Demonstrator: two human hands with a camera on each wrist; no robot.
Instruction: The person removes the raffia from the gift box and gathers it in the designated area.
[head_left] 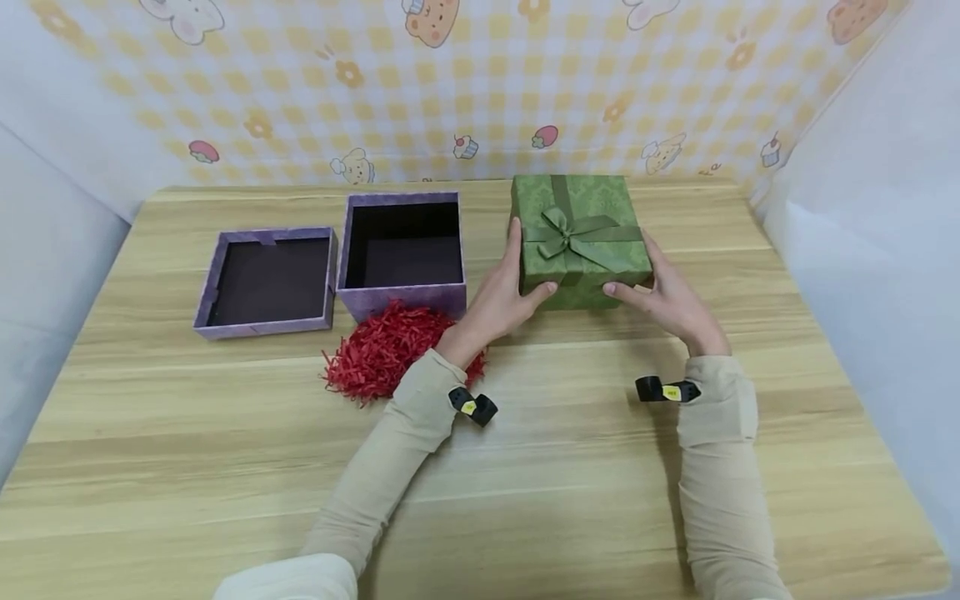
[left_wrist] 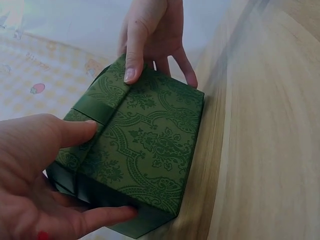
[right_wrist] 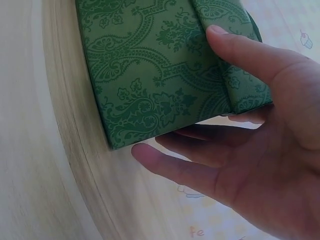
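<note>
A green gift box (head_left: 600,197) with a raised damask pattern stands at the back of the table, its lid on. A green ribbon bow (head_left: 567,237) sits on top of the lid. My left hand (head_left: 498,302) grips the box's left side, thumb against the front of the lid. At the opposite side, my right hand (head_left: 672,307) holds it with the thumb on the lid's front edge. The left wrist view shows both thumbs on the lid's rim and the patterned lower wall (left_wrist: 155,145) below. Fingers of the right hand lie along the side wall in the right wrist view.
Left of the green box stands an open purple box (head_left: 366,302), dark inside. Its matching lid (head_left: 262,327) lies upturned farther left. Red shredded paper (head_left: 378,350) is heaped in front of the purple box, partly behind my left forearm. A patterned cloth (head_left: 480,92) hangs behind the table.
</note>
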